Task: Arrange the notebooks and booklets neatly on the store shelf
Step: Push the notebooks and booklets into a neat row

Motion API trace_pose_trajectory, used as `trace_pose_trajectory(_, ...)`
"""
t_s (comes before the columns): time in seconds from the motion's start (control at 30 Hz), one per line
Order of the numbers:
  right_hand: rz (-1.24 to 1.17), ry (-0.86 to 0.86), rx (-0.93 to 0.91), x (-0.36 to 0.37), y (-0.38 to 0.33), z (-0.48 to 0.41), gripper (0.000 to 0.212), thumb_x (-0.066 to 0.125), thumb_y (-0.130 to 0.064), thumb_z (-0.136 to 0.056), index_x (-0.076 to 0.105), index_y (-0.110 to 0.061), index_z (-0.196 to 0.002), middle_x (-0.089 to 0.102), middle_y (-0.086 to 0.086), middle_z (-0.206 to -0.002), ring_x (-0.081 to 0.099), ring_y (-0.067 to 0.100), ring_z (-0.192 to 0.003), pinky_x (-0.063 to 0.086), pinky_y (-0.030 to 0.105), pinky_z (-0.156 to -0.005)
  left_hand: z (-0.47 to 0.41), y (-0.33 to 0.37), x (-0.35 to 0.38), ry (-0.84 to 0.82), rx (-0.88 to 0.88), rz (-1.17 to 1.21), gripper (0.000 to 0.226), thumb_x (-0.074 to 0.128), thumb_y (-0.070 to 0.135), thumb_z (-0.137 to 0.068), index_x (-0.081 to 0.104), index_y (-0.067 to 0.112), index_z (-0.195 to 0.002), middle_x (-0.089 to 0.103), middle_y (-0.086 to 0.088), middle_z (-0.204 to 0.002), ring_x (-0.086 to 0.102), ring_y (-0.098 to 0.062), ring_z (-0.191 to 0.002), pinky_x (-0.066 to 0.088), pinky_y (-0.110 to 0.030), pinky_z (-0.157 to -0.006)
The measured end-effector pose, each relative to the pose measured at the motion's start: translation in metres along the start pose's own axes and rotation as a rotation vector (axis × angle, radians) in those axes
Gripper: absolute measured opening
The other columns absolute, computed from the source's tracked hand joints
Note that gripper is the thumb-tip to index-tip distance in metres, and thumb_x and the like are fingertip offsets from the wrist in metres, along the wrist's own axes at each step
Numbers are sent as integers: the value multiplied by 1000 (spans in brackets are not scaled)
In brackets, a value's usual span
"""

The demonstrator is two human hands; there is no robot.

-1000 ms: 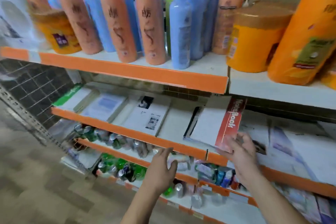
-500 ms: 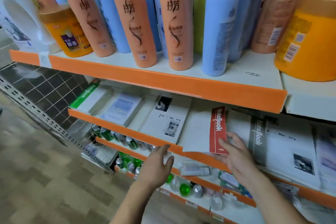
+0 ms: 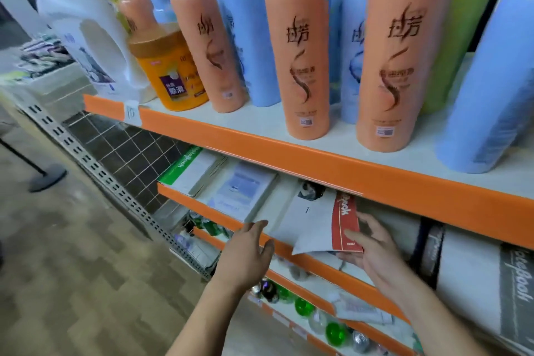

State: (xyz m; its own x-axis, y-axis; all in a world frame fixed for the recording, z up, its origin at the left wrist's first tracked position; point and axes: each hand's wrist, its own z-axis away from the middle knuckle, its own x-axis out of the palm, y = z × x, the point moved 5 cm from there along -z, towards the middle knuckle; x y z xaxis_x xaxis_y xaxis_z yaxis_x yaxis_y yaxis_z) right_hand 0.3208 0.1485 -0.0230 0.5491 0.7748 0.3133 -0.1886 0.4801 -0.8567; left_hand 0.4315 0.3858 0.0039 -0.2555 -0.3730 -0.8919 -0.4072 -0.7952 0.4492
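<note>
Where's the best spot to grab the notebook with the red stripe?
Pinch the notebook at its red-striped corner, coming from the front right. That corner juts out past the shelf lip, so fingers fit under it, and the upper shelf blocks reaching from above. The right hand grips it there.

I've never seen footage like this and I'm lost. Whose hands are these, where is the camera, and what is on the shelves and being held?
No machine here: a person wears one camera on the head, looking down at their own hands. The right hand pinches a red-spined notebook by its near corner, over the front of the middle shelf. The left hand is open, holding nothing. On that shelf lie a green-spined notebook, a blue-printed booklet and a grey-spined notebook. Above stand peach bottles and blue bottles.
</note>
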Motion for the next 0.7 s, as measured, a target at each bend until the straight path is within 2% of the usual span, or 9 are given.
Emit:
trace_pose_trajectory(0.1, -4, -3, -28, 36, 3, -15, 35, 63, -3, -94, 60, -24, -123, 74, 9, -111, 73, 30, -93, 59, 45, -76, -23, -37, -16, -31, 18, 49, 53, 49, 44, -102, 42, 24, -150, 49, -1, -147, 55, -20, -125, 48, -39, -100)
trace_pose_trajectory(0.23, -77, -63, -80, 113, 12, -39, 39, 59, -1, -95, 59, -22, -128, 71, 12, -118, 69, 29, -94, 57, 42, -72, -62, -100, -52, 8, 72, 113, 50, 48, 43, -103, 43, 24, -150, 48, 3, -147, 48, -16, -133, 45, -35, -102)
trace_pose_trajectory(0.37, -111, -46, -110, 202, 37, -62, 38, 56, 3, -95, 57, -15, -129, 69, 17, -121, 69, 31, -94, 56, 40, -68, -105, -170, -99, 32, 82, 246, 45, 54, 38, -102, 50, 22, -144, 58, 4, -135, 57, -13, -121, 47, -30, -96)
trace_pose_trajectory(0.47, -124, -8, -93, 256, 55, -75, 41, 57, 4, -94, 55, -15, -131, 70, 17, -120, 71, 31, -92, 56, 40, -69, -129, -218, -128, 27, 84, 275, 44, 54, 38, -102, 54, 19, -141, 60, 1, -134, 60, -11, -116, 50, -32, -96)
trace_pose_trajectory(0.53, -138, 19, -84, 283, 60, -82, 41, 58, 3, -94, 56, -19, -128, 71, 14, -118, 72, 29, -90, 55, 42, -70, -141, -244, -143, 33, 72, 296, 43, 54, 39, -101, 55, 19, -140, 61, 1, -134, 60, -11, -116, 51, -33, -96)
trace_pose_trajectory(0.63, -126, 19, -81, 317, 58, -93, 38, 58, 2, -94, 57, -19, -126, 73, 13, -113, 73, 28, -87, 55, 43, -72, -157, -280, -158, 44, 24, 275, 43, 55, 35, -101, 55, 16, -140, 62, 0, -133, 59, -13, -119, 47, -28, -94)
trace_pose_trajectory(0.7, -102, 3, -79, 335, 57, -101, 36, 58, 0, -96, 56, -19, -126, 74, 12, -113, 73, 28, -90, 55, 42, -73, -166, -303, -164, 76, -23, 246, 44, 54, 36, -101, 56, 15, -140, 61, -2, -136, 58, -17, -123, 47, -31, -100)
